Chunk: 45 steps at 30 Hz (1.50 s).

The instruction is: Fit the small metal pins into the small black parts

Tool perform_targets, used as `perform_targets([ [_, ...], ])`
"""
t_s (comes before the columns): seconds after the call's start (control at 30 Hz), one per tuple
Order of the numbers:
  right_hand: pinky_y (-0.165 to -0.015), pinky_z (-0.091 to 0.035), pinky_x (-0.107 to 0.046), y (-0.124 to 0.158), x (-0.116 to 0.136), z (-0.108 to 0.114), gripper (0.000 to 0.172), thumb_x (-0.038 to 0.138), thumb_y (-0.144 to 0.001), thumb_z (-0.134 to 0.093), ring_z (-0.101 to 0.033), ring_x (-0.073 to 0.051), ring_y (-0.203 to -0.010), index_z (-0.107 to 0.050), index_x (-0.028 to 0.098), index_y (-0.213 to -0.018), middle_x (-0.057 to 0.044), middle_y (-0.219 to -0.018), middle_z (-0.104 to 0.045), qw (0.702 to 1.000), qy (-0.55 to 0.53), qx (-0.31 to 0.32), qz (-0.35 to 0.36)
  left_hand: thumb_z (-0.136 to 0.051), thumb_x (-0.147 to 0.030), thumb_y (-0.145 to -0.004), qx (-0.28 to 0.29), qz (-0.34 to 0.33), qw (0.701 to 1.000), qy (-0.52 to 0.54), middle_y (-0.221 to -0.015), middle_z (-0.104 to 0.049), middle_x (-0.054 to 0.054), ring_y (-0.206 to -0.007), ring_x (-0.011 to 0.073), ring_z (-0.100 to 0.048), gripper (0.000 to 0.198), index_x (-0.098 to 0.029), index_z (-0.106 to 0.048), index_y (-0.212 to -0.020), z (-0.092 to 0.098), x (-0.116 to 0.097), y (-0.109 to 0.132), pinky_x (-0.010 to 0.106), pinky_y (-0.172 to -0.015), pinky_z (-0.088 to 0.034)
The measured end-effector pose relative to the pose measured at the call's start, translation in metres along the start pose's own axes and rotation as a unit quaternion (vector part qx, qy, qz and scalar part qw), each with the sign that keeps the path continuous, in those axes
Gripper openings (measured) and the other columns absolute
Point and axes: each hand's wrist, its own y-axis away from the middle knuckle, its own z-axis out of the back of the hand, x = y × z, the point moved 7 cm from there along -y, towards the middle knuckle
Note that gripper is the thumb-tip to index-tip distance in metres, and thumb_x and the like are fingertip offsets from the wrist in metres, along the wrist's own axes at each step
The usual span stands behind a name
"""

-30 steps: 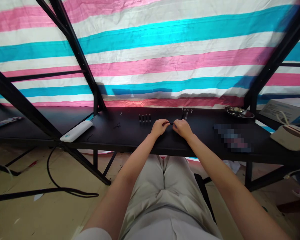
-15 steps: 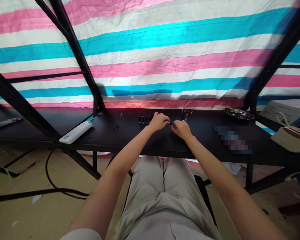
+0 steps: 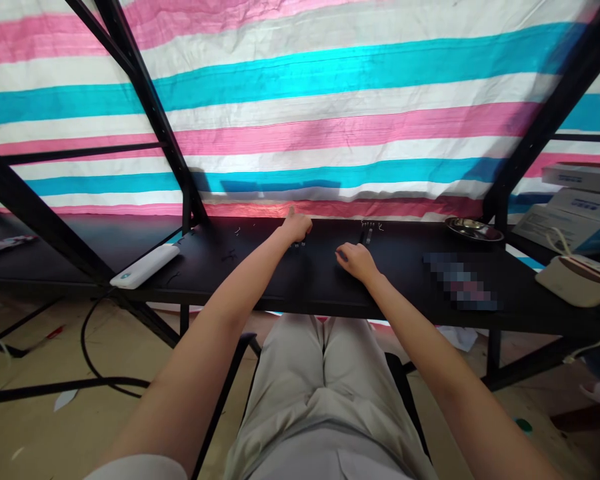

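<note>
Left hand point(image 3: 297, 228) curled above small black pieces point(image 3: 296, 245), grip unconfirmed; right hand point(image 3: 356, 261) lies open, empty, on black tabletop point(image 3: 260, 280).

Your left arm point(image 3: 240, 300) stretched forward, left hand point(image 3: 297, 228) curled, knuckles up, index finger point(image 3: 291, 212) extended. Right arm point(image 3: 420, 327) lower, right hand point(image 3: 356, 261) palm down, fingers loose, hands well apart.

**Candy Stripes Above Black Bench**

Pink, white and turquoise bands cross a creased tarpaulin point(image 3: 330, 113) behind a black workbench point(image 3: 260, 283) bearing small black parts point(image 3: 297, 245) and a white power bank point(image 3: 145, 265); beige trousers point(image 3: 320, 393) sit below.
</note>
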Motion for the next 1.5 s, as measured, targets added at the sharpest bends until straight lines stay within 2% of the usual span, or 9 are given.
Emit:
perform_targets([
  [0.3,-0.065,-0.028,-0.028,0.000,0.000,0.002,0.019,0.022,-0.087,-0.044,-0.052,-0.014,-0.065,-0.061,0.016,-0.082,-0.005,-0.074,-0.063,1.000,0.001,-0.010,0.002,-0.053,-0.005,-0.067,0.016,0.021,1.000,-0.009,-0.094,-0.068,0.007,-0.097,0.0230,-0.055,0.029,-0.018,-0.069,-0.087,-0.014,0.007,-0.001,0.056,-0.105,-0.012],
  [0.47,-0.065,-0.028,-0.028,0.000,0.001,0.002,0.020,0.021,-0.087,-0.043,-0.051,-0.014,-0.064,-0.061,0.016,-0.081,-0.005,-0.073,-0.062,1.000,0.002,-0.011,0.004,-0.054,-0.008,-0.068,0.014,0.022,1.000,0.007,-0.093,-0.068,0.005,-0.098,0.0231,-0.054,0.029,-0.020,-0.069,-0.089,-0.015,0.009,-0.001,0.056,-0.105,-0.009],
  [0.8,-0.066,-0.027,-0.028,0.000,0.001,0.001,0.022,0.022,-0.088,-0.040,-0.050,-0.014,-0.064,-0.061,0.016,-0.082,-0.005,-0.074,-0.062,1.000,0.006,0.007,-0.001,-0.053,-0.005,-0.066,-0.014,0.020,1.000,0.015,-0.092,-0.068,0.007,-0.095,0.0231,-0.055,0.028,-0.019,-0.069,-0.083,-0.017,0.009,-0.006,0.054,-0.103,-0.014],
  [1.27,-0.065,-0.028,-0.028,-0.002,0.002,0.002,0.021,0.021,-0.087,-0.042,-0.049,-0.014,-0.064,-0.061,0.016,-0.081,-0.005,-0.074,-0.062,1.000,0.007,0.012,-0.003,-0.055,-0.005,-0.066,0.000,0.022,1.000,0.016,-0.093,-0.066,0.008,-0.098,0.0238,-0.053,0.026,-0.018,-0.068,-0.085,-0.018,0.008,-0.006,0.055,-0.104,-0.011],
  [1.5,-0.066,-0.028,-0.029,-0.001,0.000,0.000,0.022,0.021,-0.087,-0.041,-0.050,-0.014,-0.063,-0.061,0.016,-0.081,-0.005,-0.075,-0.061,1.000,0.009,0.005,-0.007,-0.058,-0.007,-0.067,0.002,0.018,1.000,0.014,-0.094,-0.067,0.008,-0.100,0.0250,-0.053,0.028,-0.019,-0.069,-0.089,-0.022,0.006,-0.005,0.055,-0.104,-0.014],
])
